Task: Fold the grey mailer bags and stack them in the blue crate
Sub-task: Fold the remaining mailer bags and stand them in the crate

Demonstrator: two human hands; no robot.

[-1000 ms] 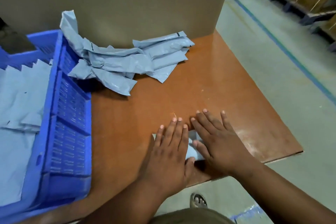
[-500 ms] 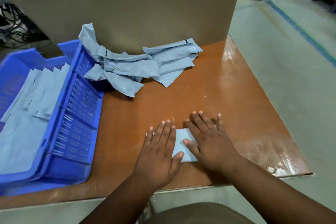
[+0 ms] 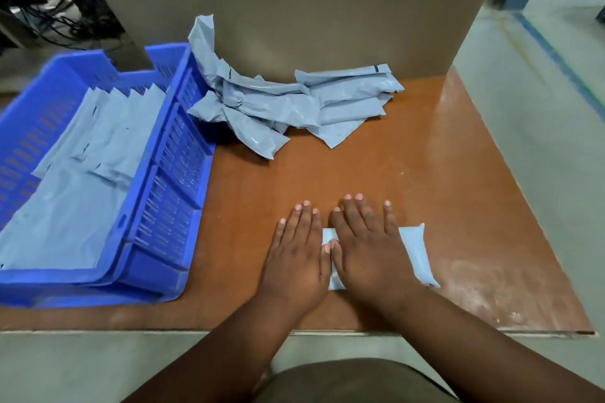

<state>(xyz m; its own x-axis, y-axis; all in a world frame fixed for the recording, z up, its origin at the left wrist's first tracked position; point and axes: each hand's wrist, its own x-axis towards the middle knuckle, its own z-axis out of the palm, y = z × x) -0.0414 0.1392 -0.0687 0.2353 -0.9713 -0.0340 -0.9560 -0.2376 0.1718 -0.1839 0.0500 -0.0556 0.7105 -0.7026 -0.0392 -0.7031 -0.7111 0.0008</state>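
At nine o'clock the blue crate [image 3: 170, 180] holds flat bags. At six o'clock on the worktop [image 3: 425, 173], the left hand [image 3: 294, 258] and right hand [image 3: 370, 255] press flat on one folded bag [image 3: 415, 255], fingers straight, no grip. It looks thin, soft, slippery; pinch its edge.

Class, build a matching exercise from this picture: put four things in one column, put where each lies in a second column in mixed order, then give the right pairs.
Things:
1. blue crate
2. loose pile of mailer bags
3. folded mailer bag
4. cardboard panel

Places:
A. under both hands
B. standing behind the table
C. at the table's left
D. at the table's back, beside the crate

Pairs: 1-C, 2-D, 3-A, 4-B
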